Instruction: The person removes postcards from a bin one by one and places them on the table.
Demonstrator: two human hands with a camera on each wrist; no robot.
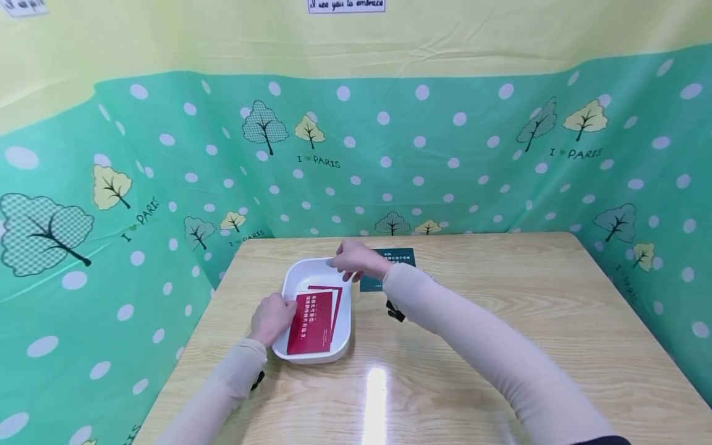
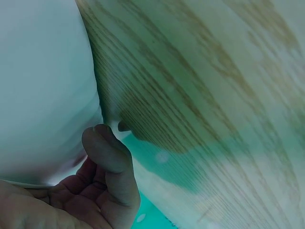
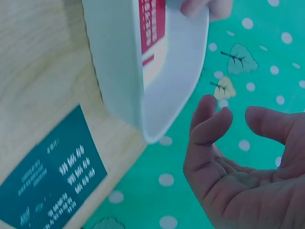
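A white plastic basin point(image 1: 346, 321) stands on the left part of the table. Inside it lie red cards point(image 1: 311, 324) with white print, overlapping, with a white edge showing between them. My left hand point(image 1: 274, 316) grips the basin's left rim; in the right wrist view its thumb is inside the wall and the rest of the hand outside. Above the basin's far right corner hovers my right hand point(image 1: 358, 258). Its fingers are loosely bent, with a gap to the thumb and nothing held, as the right wrist view shows. A dark green card point(image 3: 57, 176) with white print lies beside the basin, partly hidden by the right arm in the head view.
The wooden table point(image 1: 473, 371) reaches to a green dotted curtain point(image 1: 384, 167) at the back and sides. Black straps point(image 1: 396, 311) show at the wrists. A bright light reflection point(image 1: 375, 402) falls on the table's near part.
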